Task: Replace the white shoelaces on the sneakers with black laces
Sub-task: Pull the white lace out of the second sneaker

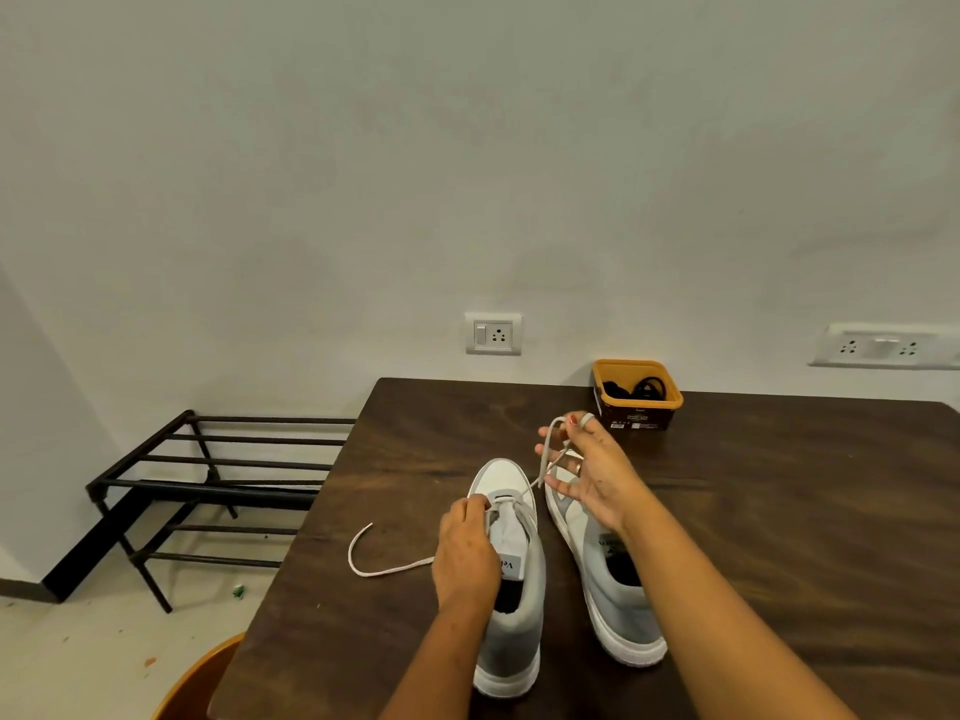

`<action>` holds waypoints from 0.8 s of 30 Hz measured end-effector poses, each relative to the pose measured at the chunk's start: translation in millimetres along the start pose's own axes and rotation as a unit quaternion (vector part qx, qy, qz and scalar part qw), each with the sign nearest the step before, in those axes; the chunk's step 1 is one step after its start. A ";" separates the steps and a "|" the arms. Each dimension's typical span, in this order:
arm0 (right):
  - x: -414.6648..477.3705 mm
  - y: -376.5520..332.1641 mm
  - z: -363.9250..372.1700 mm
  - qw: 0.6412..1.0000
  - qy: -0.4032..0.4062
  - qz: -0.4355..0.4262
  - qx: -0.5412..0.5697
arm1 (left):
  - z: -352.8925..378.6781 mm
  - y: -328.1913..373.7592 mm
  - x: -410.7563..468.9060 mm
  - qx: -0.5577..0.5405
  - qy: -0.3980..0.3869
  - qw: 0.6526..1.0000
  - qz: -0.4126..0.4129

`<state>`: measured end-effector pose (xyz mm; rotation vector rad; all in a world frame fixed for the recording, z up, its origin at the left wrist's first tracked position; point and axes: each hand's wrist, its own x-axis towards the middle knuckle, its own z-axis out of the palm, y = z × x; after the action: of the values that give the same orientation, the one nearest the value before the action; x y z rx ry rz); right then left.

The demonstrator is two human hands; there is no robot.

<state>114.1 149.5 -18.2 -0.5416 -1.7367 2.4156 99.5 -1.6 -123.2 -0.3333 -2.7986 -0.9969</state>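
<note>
White lace held up off the left sneaker

The white lace [389,570] runs from the left sneaker [514,641] up to my right hand [587,470], whose fingers are half spread with the lace looped over them and pinched. My left hand [467,553] curls tight on the sneaker's eyelets. The lace's loose end trails on the table [779,511], and the black laces [636,389] wait in a yellow tub [644,404] behind.

Looks like a room in someone's home, probably an apartment. There's a plain off-white wall [467,148] with a switched wall socket [493,334] and a second socket panel [883,348] further right. A black metal shoe rack [208,485] sits on the pale floor [78,657] against the wall. A dark wood surface [779,511] holds a pair of sneakers [511,641], with an orange plastic seat [197,683] beside it.
</note>
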 end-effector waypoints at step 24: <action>3.8 6.0 14.6 0.758 -0.201 -0.041 -0.620 | -13.0 -22.4 9.7 -0.170 -0.131 0.972 -0.097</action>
<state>106.1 135.6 -20.7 0.0428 -3.2964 0.9827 85.2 -25.3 -124.7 -0.2470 -2.9264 -1.5939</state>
